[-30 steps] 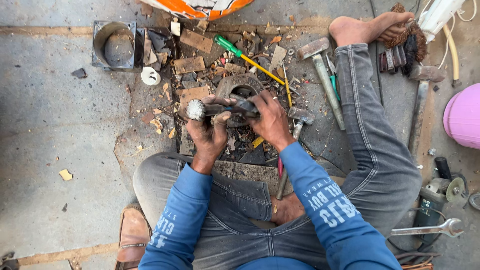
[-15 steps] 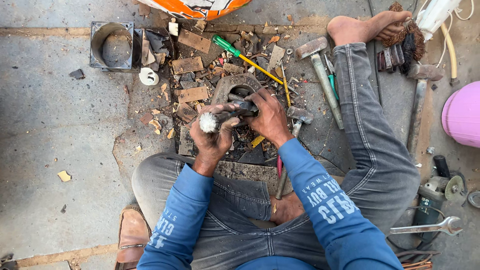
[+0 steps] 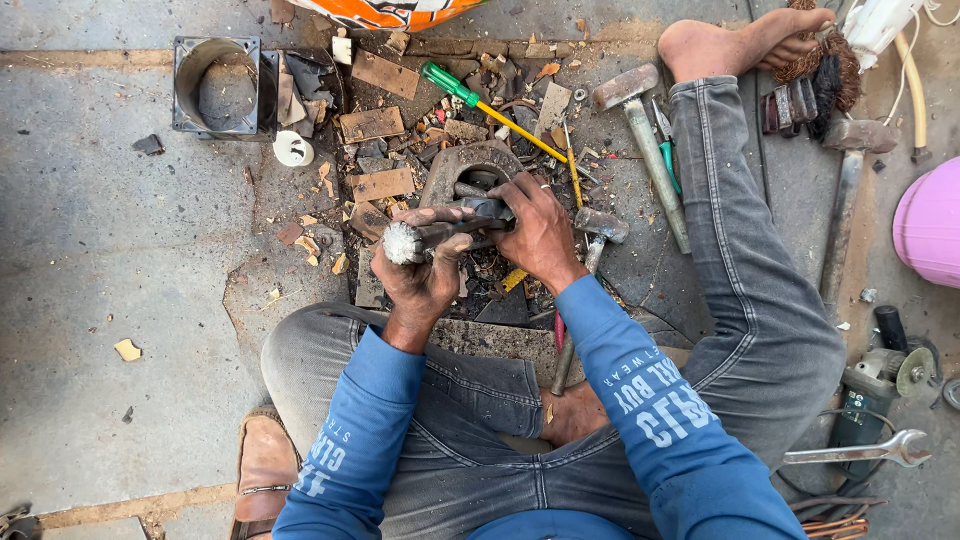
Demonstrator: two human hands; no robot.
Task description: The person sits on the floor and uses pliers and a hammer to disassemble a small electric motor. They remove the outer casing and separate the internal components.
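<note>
A pink round tub (image 3: 928, 222) sits at the right edge and a square metal housing (image 3: 217, 85) at far left on the concrete floor (image 3: 90, 250), with hammers (image 3: 640, 130) and wood scraps (image 3: 372, 125) scattered between. At centre, the left hand (image 3: 425, 272) has its fingers wrapped around a white-tipped dark rod (image 3: 440, 236), while the right hand (image 3: 535, 230) presses curled fingers on its far end, just near the rusty ring-shaped part (image 3: 470, 165).

1 head view looks steeply down, close, probably from seated height.
</note>
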